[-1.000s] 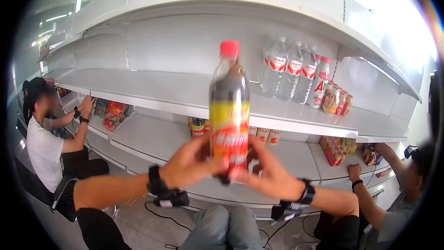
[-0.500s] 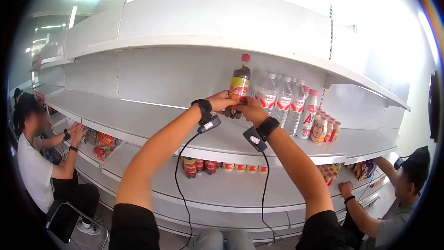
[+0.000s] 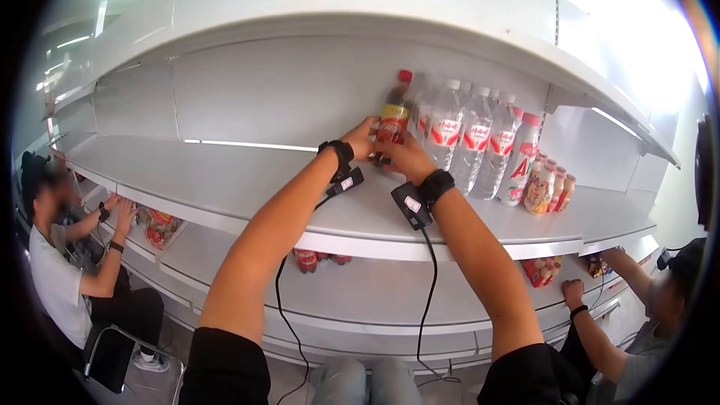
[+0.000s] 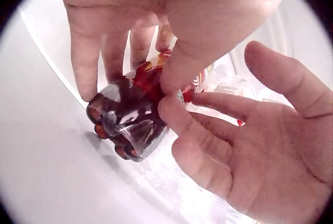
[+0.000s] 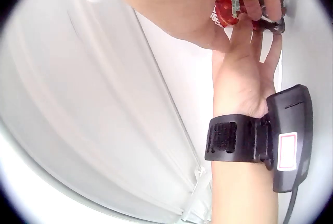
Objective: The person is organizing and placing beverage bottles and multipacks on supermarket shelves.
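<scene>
A bottle of dark soda (image 3: 396,112) with a red cap and a yellow-and-red label leans slightly right over the middle shelf. My left hand (image 3: 361,138) grips it from the left; in the left wrist view its fingers and thumb curl round the lower part. From the right, my right hand (image 3: 408,159) holds it low, fingertips against the side, thumb spread away from it. The bottle's lobed base (image 4: 127,122) is close over the shelf surface. Clear water bottles (image 3: 444,124) with white caps stand just right of it.
Right of the water stand a pink-capped drink bottle (image 3: 521,161) and several small bottles (image 3: 541,191). An upper shelf (image 3: 360,26) overhangs. Red-labelled bottles (image 3: 306,261) sit on the shelf below. One person (image 3: 64,255) sits at left, another (image 3: 645,337) at right.
Both hands have carried the soda bottle from close to me forward and right, onto the middle shelf's area beside the water. Over the last half second it has shifted slightly and tilted right.
</scene>
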`<state>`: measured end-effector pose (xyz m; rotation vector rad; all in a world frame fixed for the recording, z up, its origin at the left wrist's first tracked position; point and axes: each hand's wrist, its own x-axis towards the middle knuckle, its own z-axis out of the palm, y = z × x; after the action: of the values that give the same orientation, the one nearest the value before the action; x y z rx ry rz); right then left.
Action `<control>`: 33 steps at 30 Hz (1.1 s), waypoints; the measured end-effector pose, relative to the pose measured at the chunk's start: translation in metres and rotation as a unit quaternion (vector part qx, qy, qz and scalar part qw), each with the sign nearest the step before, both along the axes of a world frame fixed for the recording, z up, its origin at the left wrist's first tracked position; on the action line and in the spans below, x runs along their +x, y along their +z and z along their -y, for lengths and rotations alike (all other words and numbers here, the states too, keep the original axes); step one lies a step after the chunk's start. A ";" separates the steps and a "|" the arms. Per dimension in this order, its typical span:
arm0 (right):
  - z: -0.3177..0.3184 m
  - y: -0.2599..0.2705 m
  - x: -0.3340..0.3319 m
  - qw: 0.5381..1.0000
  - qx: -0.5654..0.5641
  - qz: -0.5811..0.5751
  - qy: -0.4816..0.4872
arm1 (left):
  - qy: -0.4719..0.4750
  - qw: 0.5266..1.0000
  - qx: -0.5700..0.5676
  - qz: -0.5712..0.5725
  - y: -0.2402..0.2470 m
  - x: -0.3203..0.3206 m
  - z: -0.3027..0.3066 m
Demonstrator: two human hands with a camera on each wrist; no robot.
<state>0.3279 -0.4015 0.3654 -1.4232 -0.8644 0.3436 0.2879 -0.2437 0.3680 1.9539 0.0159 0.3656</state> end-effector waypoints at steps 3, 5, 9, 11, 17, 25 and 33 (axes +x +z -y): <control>0.004 0.001 -0.003 0.999 -0.028 0.025 -0.016 | 0.004 0.999 0.035 -0.035 -0.002 0.008 -0.009; 0.004 -0.001 -0.001 0.998 -0.044 0.019 -0.029 | 0.002 0.995 0.071 -0.065 -0.003 0.013 -0.015; 0.007 -0.002 -0.014 0.998 -0.056 0.024 -0.003 | 0.000 0.991 0.118 -0.057 -0.002 0.013 -0.019; 0.011 0.002 -0.022 0.997 -0.068 0.030 0.000 | 0.007 0.988 0.150 -0.042 -0.007 0.017 -0.027; 0.002 0.000 -0.007 0.993 -0.097 0.061 0.006 | 0.035 0.959 0.279 -0.023 -0.022 0.047 -0.055; -0.006 -0.007 0.009 0.995 -0.100 0.018 0.000 | 0.080 0.966 0.228 -0.094 -0.007 0.070 -0.039; -0.016 -0.017 0.022 0.996 -0.094 -0.005 -0.011 | 0.052 0.946 0.304 -0.099 0.006 0.058 -0.027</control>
<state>0.3501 -0.3859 0.3487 -1.6015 -0.8239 0.4243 0.3461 -0.2168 0.3743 2.6048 0.1520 0.2570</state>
